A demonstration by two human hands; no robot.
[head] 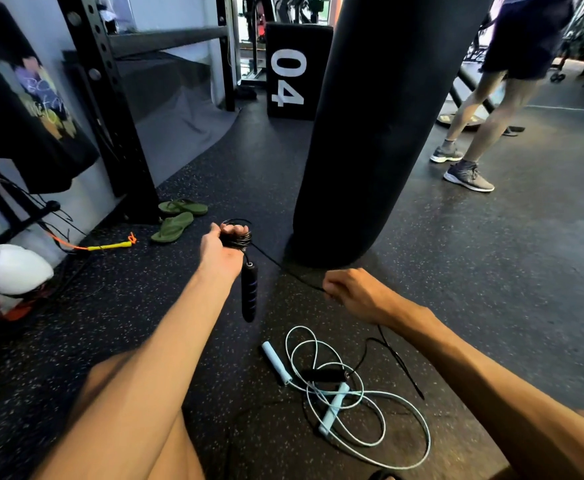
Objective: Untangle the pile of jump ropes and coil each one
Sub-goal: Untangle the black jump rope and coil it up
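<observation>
A small coil of black jump rope [240, 237] is gripped in the left hand [223, 249], the fingers curled tightly around the loops, and it is held above the rubber floor [491, 271] just in front of the foot of a punching bag [380, 133]. One black handle [249, 292] is seen hanging straight down from this coil. From the coil the cord [283, 266] is stretched across to the right hand [356, 292], where it is pinched between closed fingertips; beyond that hand it drops to the floor. The second black handle [323, 374] is laid on the floor across a light blue jump rope [370, 441], which is spread in loose, overlapping loops with both of its handles on the loops. A pair of green sandals [176, 220] and a yellow and orange rope [110, 245] are found at the left edge of the floor, by a black rack [110, 109]. Another person's legs [484, 109] are seen towards the far right.
</observation>
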